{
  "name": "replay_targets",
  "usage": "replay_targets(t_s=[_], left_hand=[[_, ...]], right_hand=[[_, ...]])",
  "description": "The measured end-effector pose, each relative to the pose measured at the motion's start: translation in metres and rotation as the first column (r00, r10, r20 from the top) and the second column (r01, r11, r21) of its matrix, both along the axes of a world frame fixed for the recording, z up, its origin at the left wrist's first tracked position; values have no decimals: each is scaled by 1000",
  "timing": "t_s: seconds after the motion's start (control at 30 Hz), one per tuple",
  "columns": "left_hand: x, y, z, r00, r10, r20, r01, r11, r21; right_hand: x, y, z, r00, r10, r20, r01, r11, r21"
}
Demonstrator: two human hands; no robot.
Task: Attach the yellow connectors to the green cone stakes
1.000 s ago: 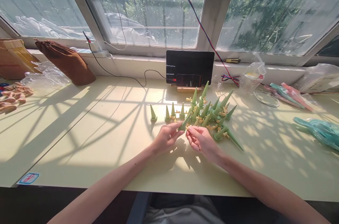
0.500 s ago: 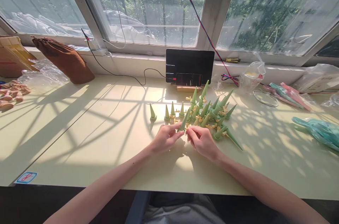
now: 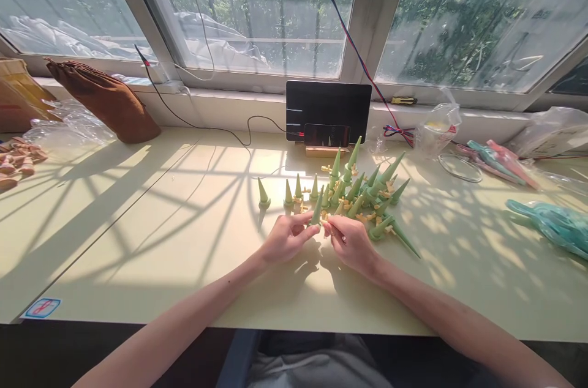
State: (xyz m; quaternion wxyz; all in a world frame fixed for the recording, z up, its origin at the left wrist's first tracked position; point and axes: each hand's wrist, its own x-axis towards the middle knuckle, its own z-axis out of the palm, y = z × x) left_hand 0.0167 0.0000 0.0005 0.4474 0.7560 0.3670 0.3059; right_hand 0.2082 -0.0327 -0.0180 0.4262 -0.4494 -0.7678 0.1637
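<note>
My left hand (image 3: pixel 287 237) pinches the base of a green cone spike (image 3: pixel 316 210) that points up and away. My right hand (image 3: pixel 350 241) is closed right beside it, fingertips at the cone's base on a small yellow part (image 3: pixel 326 224). Just beyond my hands lies a pile of green cones and small yellow fittings (image 3: pixel 367 192). Several cones (image 3: pixel 287 193) stand upright in a row to the left of the pile.
A black tablet (image 3: pixel 328 112) with a phone (image 3: pixel 326 134) on a wooden stand sits at the back. A brown pouch (image 3: pixel 103 101) and wooden pieces (image 3: pixel 18 161) lie left. Plastic bags (image 3: pixel 438 125) and teal and pink packs (image 3: pixel 546 223) lie right. Cables run along the sill.
My hands have stayed together at the cone, and the cone has tipped more upright. The view has shifted slightly.
</note>
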Motion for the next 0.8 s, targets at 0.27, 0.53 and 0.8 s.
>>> replay_targets(t_s=[0.27,0.53,0.8], left_hand=[[2,-1,0,1000,29,5,-29,1000,-9],[1,-1,-2,999,47,-13,-47,999,-8],[2,-2,-4,997,70,-21,-71,997,-24]], right_hand=[[2,-1,0,1000,-4,6,4,1000,13],[2,0,-2,1000,-7,20,6,1000,17],[2,-2,1,999,-22,40,24,999,-49]])
